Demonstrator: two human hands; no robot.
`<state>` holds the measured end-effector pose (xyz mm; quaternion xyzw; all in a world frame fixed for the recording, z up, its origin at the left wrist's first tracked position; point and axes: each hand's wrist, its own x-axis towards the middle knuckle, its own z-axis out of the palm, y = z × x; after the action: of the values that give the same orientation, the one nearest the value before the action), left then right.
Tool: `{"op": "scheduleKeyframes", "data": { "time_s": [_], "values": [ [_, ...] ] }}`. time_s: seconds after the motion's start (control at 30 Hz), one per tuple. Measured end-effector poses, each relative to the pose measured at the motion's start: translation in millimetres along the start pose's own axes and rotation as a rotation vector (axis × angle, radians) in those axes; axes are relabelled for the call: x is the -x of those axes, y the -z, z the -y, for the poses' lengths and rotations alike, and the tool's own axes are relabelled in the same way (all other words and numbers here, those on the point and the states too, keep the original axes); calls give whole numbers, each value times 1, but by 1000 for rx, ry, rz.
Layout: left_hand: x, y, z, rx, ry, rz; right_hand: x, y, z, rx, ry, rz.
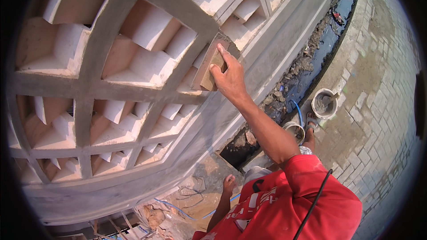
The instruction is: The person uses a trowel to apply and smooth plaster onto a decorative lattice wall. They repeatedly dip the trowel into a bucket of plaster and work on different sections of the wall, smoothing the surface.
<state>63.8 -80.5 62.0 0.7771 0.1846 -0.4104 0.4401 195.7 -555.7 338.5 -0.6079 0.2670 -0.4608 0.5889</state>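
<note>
My right hand (229, 75) grips a plastering float (207, 80), a flat brownish board with a block handle. The float lies against the grey cement framework of the breeze-block wall (84, 82), at the right edge of a pale, box-shaped opening. My right arm stretches up and to the left toward it. Low beside my red shirt, my left hand (228, 184) hangs with its fingers curled closed, and nothing shows in it. Part of the float's face is hidden against the wall and under my fingers.
An open drain with dark water (318, 58) and rubble runs along the wall's foot. A bucket of grey mix (324, 114) and a second bucket (293, 130) stand near my feet. A blue hose (299, 110) and paving blocks (387, 120) lie about. A black cable (313, 202) crosses my shirt.
</note>
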Motion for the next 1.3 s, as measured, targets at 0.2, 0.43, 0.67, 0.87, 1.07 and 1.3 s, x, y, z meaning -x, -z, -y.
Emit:
{"op": "scheduleKeyframes", "data": {
  "time_s": [0.2, 0.43, 0.67, 0.87, 1.07, 1.3],
  "values": [
    [3, -2, 13, -54, 10, 0, 36, 48, -32, -330, -290, 172],
    [13, -7, -2, 5, 54, -39, -29, 124, -79, -694, -551, 302],
    [16, -12, 12, -7, 84, -50, -66, 131, -109, -564, -549, 489],
    [23, -16, 7, -31, 76, -41, -75, 129, -126, -547, -517, 578],
    [25, -18, -8, -6, 82, -70, -73, 124, -129, -541, -523, 619],
    [20, -19, 8, 30, -16, -27, -80, 124, -128, -556, -497, 651]
  ]
}}
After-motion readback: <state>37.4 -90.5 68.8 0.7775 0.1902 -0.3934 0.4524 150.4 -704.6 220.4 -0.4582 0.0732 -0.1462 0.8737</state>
